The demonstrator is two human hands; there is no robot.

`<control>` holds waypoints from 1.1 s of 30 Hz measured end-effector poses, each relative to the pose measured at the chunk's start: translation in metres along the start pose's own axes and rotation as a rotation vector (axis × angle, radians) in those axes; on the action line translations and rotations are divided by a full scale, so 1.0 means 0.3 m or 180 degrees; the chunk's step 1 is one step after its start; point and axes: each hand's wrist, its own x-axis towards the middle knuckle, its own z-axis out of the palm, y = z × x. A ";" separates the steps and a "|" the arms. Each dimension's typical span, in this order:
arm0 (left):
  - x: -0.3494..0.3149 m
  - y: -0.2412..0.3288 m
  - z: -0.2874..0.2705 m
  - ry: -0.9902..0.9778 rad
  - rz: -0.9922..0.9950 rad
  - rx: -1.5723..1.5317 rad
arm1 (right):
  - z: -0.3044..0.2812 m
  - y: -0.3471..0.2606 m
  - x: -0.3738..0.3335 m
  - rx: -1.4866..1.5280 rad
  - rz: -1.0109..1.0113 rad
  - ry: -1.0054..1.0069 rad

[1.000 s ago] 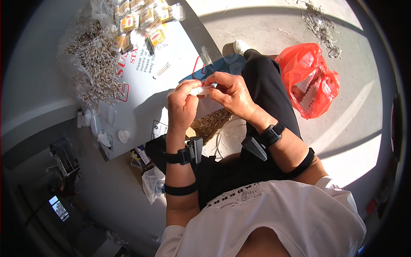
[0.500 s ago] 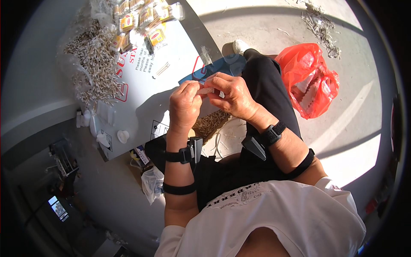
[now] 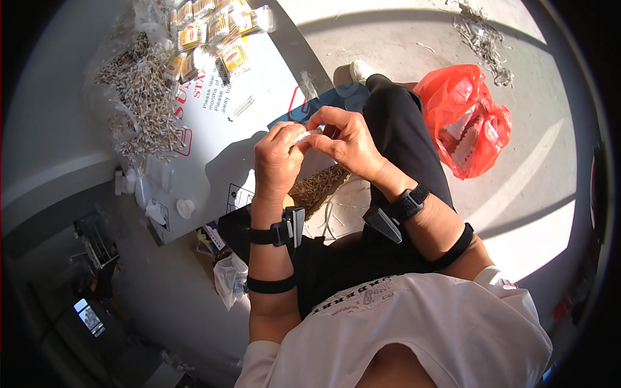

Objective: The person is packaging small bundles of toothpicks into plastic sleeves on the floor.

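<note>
Between my two hands is a small bundle of cotton swabs, its white bumpy ends showing at the fingertips. My left hand is closed around the left side of it. Thumb and bent index finger of my right hand pinch at its right end; the other fingers hide part of the grip. Below the hands, swabs lie in an open brown container. To the left on the white table board spreads a large heap of loose swabs. Filled swab packets lie beyond it, and a few single swabs lie nearer.
A blue see-through sheet sits at the table's right edge. On the floor to the right stands an open red plastic bag, with pale scraps farther off. A small white cup-like piece rests near the table's front corner, above a clear bag.
My right hand's index finger has arched up and its fingers have shifted on the bundle, baring more of the white ends. My left hand has barely moved.
</note>
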 end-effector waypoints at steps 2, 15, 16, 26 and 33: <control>-0.004 -0.003 0.005 -0.0001 0.0046 -0.0053 | -0.001 0.019 0.006 0.0067 -0.0005 0.0050; -0.002 0.018 -0.031 -0.0153 -0.0754 -0.0568 | -0.035 0.026 -0.001 -0.0410 -0.0887 -0.0160; 0.001 0.023 -0.046 -0.0309 -0.1048 -0.0813 | -0.033 0.019 -0.003 -0.0403 -0.0894 -0.0166; -0.034 -0.015 -0.016 0.0342 -0.1900 -0.2692 | -0.013 0.039 -0.001 0.1445 0.0401 -0.0108; -0.067 0.003 0.018 0.0525 -0.2002 -0.3333 | 0.010 0.014 0.010 0.1090 0.0080 0.0116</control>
